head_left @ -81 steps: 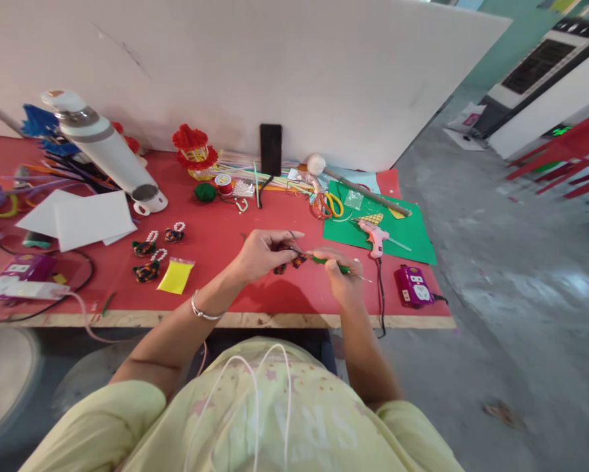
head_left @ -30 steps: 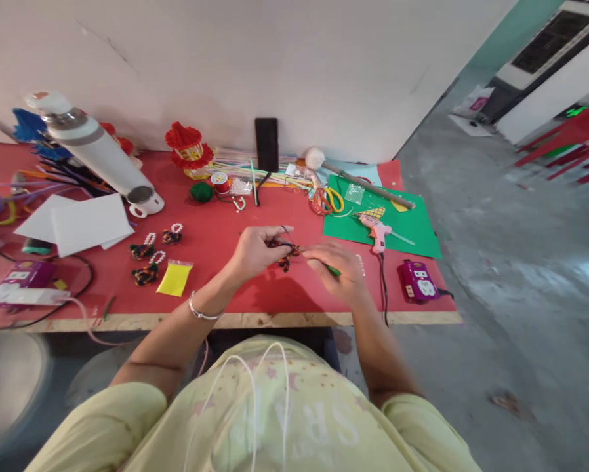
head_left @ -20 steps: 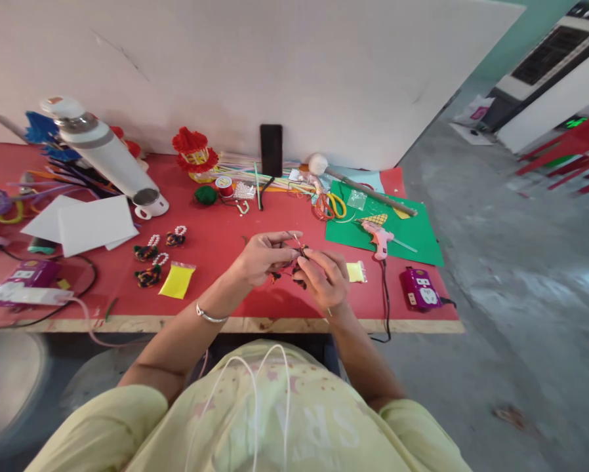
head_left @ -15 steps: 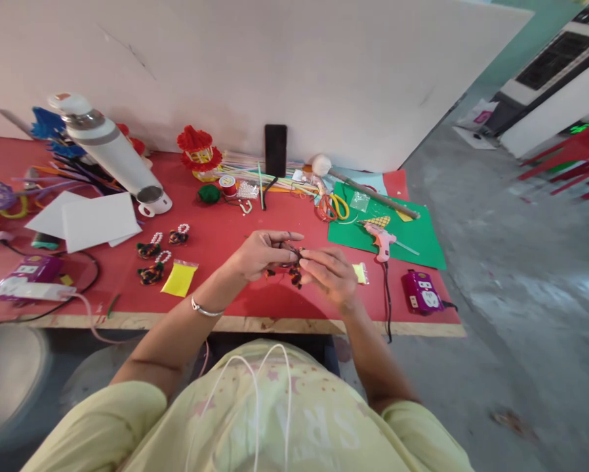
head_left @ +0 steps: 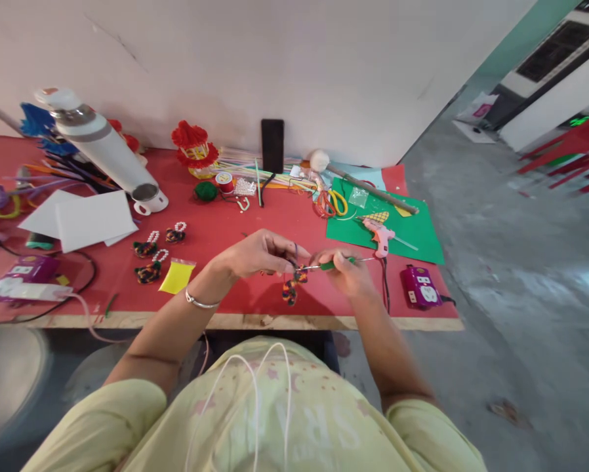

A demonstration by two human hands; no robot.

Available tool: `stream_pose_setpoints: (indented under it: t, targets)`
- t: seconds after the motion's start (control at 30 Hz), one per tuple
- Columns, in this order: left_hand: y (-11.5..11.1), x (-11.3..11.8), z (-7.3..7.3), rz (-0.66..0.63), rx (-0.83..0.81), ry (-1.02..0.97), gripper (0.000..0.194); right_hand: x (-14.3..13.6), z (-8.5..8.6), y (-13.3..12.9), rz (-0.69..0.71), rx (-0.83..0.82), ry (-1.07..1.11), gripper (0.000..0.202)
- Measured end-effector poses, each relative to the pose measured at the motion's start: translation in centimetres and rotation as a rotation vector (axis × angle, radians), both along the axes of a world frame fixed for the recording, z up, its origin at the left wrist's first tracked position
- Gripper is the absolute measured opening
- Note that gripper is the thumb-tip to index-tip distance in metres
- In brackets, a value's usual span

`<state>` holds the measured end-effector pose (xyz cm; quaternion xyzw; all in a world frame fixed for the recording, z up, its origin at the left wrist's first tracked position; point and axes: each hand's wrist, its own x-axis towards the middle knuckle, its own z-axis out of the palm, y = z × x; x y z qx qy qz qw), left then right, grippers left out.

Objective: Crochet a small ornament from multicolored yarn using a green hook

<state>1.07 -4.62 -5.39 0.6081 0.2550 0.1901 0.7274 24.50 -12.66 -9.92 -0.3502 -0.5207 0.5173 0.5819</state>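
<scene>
My left hand (head_left: 265,254) is closed on a small crocheted piece of dark multicoloured yarn (head_left: 289,288), its lower part dangling below the fingers. In my right hand (head_left: 347,272) is a crochet hook (head_left: 330,265) with a green grip and thin metal shaft. The hook's tip reaches the yarn piece beside my left fingertips; whether it is inside a stitch cannot be made out. A dark strand of yarn loops at my left index finger. Similar yarn pieces with white bead loops (head_left: 148,272) lie to the left, next to a yellow packet (head_left: 177,275).
Behind the hands lie a green yarn ball (head_left: 206,191), a red thread spool (head_left: 224,182), scissors (head_left: 338,203) and an upright phone (head_left: 273,145). A pink glue gun (head_left: 380,237) rests on green sheet (head_left: 422,229). Purple power sockets (head_left: 421,287) sit right; a white flask (head_left: 102,147) stands left.
The crochet hook now shows in my right hand, which has moved right, away from my left fingers. The yarn piece hangs more visibly below my left hand. The view has shifted slightly.
</scene>
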Motion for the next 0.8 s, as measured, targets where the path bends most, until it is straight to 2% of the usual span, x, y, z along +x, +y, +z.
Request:
stream_pose_setpoints:
  t: [0.07, 0.13, 0.2, 0.27, 0.33, 0.4, 0.47, 0.67, 0.8]
  targets:
    - [-0.3, 0.5, -0.3, 0.037, -0.020, -0.024, 0.041, -1.4, -1.5, 0.0, -0.068, -0.039, 0.111, 0.037]
    - [-0.7, 1.3, -0.6, 0.176, 0.000, -0.054, 0.041, -2.8, -2.4, -0.2, -0.216, -0.020, 0.123, 0.042]
    - [-1.3, 2.2, -1.0, 0.375, 0.085, -0.069, 0.041, -3.8, -2.6, -0.6, -0.372, 0.058, 0.011, 0.037]
    - [-1.8, 2.9, -1.3, 0.508, 0.163, -0.079, 0.041, -4.1, -2.4, -1.1, -0.456, 0.150, -0.154, 0.029]
    - [-2.1, 3.2, -1.5, 0.519, 0.162, -0.104, 0.041, -3.9, -2.0, -1.5, -0.468, 0.217, -0.269, 0.024]
    - [-2.2, 3.2, -1.6, 0.478, 0.130, -0.129, 0.044, -3.6, -1.6, -1.8, -0.490, 0.261, -0.302, 0.021]
    - [-2.3, 3.3, -1.8, 0.492, 0.142, -0.136, 0.047, -3.5, -1.4, -2.0, -0.534, 0.290, -0.328, 0.021]
    - [-3.5, 4.7, -2.5, 0.768, 0.301, -0.058, 0.044, -5.3, -1.6, -1.9, -0.701, 0.431, -0.511, 0.027]
    - [-4.0, 5.3, -2.6, 0.855, 0.217, -0.122, 0.056, -7.2, -2.4, -1.4, -0.809, 0.487, -0.492, 0.029]
